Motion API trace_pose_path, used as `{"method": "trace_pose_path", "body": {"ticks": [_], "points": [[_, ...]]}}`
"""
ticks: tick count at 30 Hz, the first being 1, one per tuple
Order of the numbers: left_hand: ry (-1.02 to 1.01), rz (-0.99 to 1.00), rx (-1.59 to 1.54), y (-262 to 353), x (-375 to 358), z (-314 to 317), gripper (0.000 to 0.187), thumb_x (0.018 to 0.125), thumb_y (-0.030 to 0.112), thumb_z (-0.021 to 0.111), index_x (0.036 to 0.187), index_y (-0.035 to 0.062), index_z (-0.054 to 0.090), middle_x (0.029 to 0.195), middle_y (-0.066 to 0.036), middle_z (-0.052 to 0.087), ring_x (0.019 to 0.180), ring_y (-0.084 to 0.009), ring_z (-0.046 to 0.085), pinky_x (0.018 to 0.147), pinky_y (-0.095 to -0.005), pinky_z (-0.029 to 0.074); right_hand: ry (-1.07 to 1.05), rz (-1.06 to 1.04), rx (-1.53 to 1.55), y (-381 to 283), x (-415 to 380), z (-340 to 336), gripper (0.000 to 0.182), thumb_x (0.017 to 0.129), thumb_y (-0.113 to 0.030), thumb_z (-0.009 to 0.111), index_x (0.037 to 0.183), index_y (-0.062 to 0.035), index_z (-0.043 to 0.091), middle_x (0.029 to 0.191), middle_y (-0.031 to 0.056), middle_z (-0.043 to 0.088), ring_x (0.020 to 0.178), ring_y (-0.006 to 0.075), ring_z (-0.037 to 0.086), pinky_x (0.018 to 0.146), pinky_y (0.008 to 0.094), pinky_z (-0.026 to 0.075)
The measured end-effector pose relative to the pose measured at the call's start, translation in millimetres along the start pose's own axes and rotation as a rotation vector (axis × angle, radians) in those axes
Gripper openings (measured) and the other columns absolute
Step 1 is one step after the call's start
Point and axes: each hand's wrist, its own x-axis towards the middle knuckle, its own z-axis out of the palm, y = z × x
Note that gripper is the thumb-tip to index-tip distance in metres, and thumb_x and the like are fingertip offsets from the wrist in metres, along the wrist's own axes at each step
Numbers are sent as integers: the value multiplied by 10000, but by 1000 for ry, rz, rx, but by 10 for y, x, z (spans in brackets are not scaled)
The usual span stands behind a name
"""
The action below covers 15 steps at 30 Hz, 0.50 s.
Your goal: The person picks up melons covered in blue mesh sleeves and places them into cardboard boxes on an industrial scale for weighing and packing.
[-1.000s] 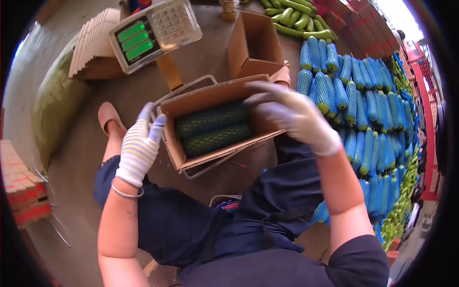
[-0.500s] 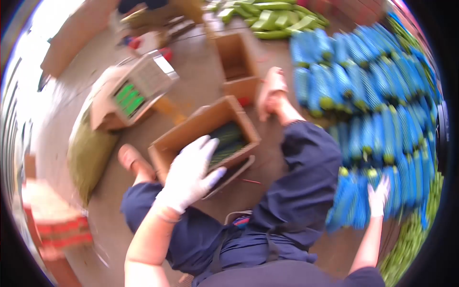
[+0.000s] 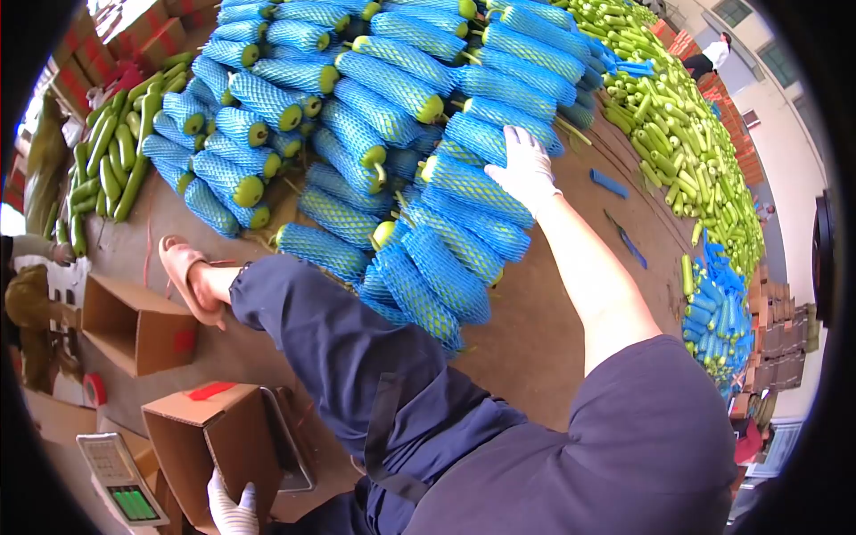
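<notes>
My right hand (image 3: 524,169), in a white glove, is stretched out over a pile of long green gourds in blue mesh sleeves (image 3: 468,192). Its fingers are spread and touch the sleeved gourds beneath them. At the bottom left, my left hand (image 3: 234,510), also gloved, is at the rim of a cardboard box (image 3: 245,441), fingers on the opening side and thumb along the outer wall. The box's contents cannot be made out from this angle.
Another open cardboard box (image 3: 143,325) stands by my foot. A scale with a green display (image 3: 125,486) is beside the nearer box. Bare green gourds (image 3: 116,156) lie at the far left; a large heap (image 3: 687,143) rises at the right. A blue strip (image 3: 609,184) lies on the floor.
My view has swung right toward the sleeved gourds. My left hand has gone from above the box to its rim. My right hand remains spread on the sleeved gourds.
</notes>
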Motion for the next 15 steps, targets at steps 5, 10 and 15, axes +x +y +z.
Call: {"method": "trace_pose_path", "body": {"ticks": [5,10,15], "points": [[152,-32,30,-19,-54,65,593,901,203,708,1396,-39,487,1344,-236,568,1251,-345,542,1087,-390,397,-287,114,-169,169,252,48,715,728,-440,802,1239,-22,527,1273,183,582,1185,347,597,999,465,490],[111,-48,-44,17,-115,20,576,924,164,689,1417,-37,468,1396,-222,540,1290,-324,521,1102,-381,387,-378,93,81,375,467,77,785,671,-444,793,1240,38,546,1192,249,643,1126,364,636,970,415,512],[136,-56,-220,-52,-196,-90,584,937,83,668,1456,-27,423,1462,-194,482,1341,-284,467,1130,-376,361,-541,31,1017,299,26,-168,725,735,-336,820,1283,52,547,1194,196,654,1126,260,620,985,383,480]]}}
